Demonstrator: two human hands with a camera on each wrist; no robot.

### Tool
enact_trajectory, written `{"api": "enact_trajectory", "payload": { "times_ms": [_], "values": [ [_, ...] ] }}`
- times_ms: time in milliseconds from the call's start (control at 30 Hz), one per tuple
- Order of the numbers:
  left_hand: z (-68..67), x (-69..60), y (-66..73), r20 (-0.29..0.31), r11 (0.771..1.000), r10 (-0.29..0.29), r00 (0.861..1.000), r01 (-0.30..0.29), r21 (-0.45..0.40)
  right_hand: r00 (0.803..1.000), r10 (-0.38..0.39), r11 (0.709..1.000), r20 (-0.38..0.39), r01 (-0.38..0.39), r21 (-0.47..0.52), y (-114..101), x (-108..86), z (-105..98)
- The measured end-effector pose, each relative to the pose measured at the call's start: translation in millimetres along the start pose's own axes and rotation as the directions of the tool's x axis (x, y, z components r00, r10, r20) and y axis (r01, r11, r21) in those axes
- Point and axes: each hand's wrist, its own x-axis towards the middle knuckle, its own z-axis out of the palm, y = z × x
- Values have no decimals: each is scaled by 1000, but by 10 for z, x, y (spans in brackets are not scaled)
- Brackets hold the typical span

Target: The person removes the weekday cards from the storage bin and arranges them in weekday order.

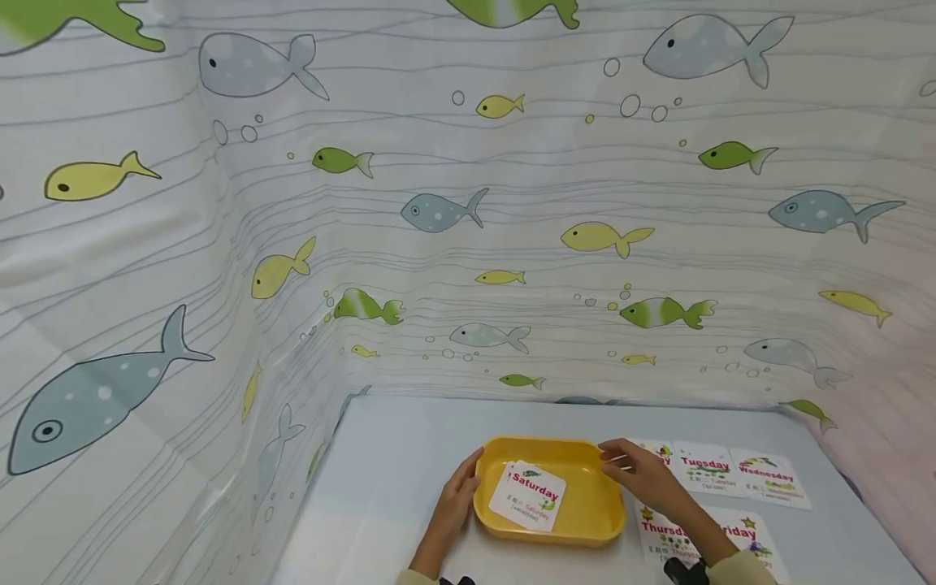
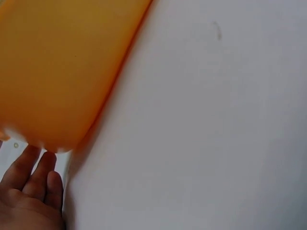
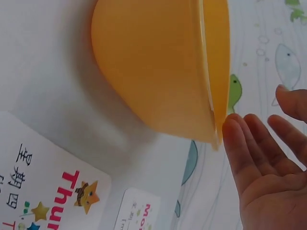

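A yellow plastic tray [image 1: 585, 532] rests on the table with a white "Saturday" card [image 1: 528, 496] lying in its left half. At the tray's left end is my left hand [image 1: 455, 497]; in the left wrist view its extended fingertips [image 2: 47, 160] touch the tray's outer wall [image 2: 53, 86]. My right hand [image 1: 643, 475] is at the far right corner of the rim. The right wrist view shows its fingers [image 3: 240, 153] nearly straight beside the rim, holding nothing; whether they touch it I cannot tell.
Right of the tray lie several weekday cards in two rows, among them Tuesday [image 1: 705, 467], Wednesday [image 1: 769, 478] and Thursday [image 1: 661, 544]. My right forearm partly covers the Friday card [image 1: 760, 544]. A fish-patterned curtain [image 1: 541, 211] surrounds the pale table [image 1: 395, 431].
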Motion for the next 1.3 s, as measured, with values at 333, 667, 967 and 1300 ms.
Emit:
{"api": "enact_trajectory", "payload": {
  "times_ms": [333,667,967,1300],
  "values": [
    [-3,7,38,-8,1000,-4,1000,4,-1,995,-79,997,64,78,19,-81,177,127],
    [-11,19,25,-2,1000,-2,1000,2,-8,960,-168,984,223,178,-24,-213,385,194],
    [-15,10,6,-3,1000,-9,1000,9,-27,947,-122,991,296,132,-13,-299,540,304],
    [-18,-1,19,-8,1000,4,1000,-4,-11,933,-125,990,336,138,-15,-356,624,368]
  ]
}}
